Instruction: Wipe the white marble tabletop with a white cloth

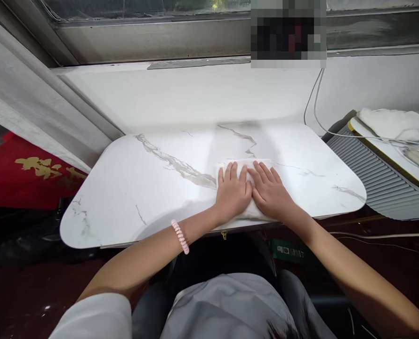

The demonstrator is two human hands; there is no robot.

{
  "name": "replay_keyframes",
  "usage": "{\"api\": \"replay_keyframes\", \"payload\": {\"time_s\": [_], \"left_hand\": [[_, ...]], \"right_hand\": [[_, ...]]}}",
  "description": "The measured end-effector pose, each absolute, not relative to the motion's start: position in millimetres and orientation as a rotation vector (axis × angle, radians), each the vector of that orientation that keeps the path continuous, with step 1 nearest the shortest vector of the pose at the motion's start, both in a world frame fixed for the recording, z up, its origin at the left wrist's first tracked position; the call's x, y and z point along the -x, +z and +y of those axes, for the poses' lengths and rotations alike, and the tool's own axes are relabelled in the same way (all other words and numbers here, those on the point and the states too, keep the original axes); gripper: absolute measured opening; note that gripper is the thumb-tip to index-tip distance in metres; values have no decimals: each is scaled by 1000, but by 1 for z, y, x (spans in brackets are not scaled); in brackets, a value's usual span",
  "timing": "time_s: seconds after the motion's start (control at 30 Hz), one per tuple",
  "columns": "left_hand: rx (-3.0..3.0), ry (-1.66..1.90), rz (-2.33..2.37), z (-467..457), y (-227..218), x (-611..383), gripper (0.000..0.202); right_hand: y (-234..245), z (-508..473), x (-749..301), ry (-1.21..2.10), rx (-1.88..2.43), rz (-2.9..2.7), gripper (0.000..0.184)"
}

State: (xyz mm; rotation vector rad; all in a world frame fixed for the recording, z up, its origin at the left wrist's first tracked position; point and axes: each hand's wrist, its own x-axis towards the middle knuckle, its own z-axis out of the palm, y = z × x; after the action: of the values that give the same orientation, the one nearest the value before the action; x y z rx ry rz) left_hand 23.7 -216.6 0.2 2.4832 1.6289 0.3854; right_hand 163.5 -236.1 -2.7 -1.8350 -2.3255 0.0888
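Note:
A white cloth (257,212) lies flat near the front edge of the white marble-patterned tabletop (107,188). My left hand (233,190) rests palm down on its left part, fingers stretched out and a little apart. Beside it, my right hand (271,190) presses flat on the right part with its fingers pointing away from me. The two thumbs meet in the middle. Much of the cloth is hidden under both hands. A pink beaded bracelet (180,237) circles my left forearm.
To the right stands a ribbed grey cabinet (382,179) with a folded white cloth (396,125) on top. Thin cables (315,103) hang down the wall and cross toward it. A red cloth with gold characters (29,174) is at the left. A window runs along the back.

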Motion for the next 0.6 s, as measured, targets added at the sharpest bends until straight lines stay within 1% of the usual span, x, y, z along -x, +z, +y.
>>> {"api": "replay_keyframes", "payload": {"time_s": [0.17,0.3,0.5,0.6], "left_hand": [[-2508,349,1551,-255,4,-27,53],[-2495,266,1517,-259,9,-31,55],[-2487,213,1498,-223,9,-51,57],[-2472,236,1494,-182,9,-70,57]], "right_hand": [[-7,-281,-172,34,1795,-2310,59],[-5,-288,-178,77,1818,-2293,59],[4,-249,-196,264,1887,-2304,61],[7,-208,-209,213,1944,-2282,61]]}}
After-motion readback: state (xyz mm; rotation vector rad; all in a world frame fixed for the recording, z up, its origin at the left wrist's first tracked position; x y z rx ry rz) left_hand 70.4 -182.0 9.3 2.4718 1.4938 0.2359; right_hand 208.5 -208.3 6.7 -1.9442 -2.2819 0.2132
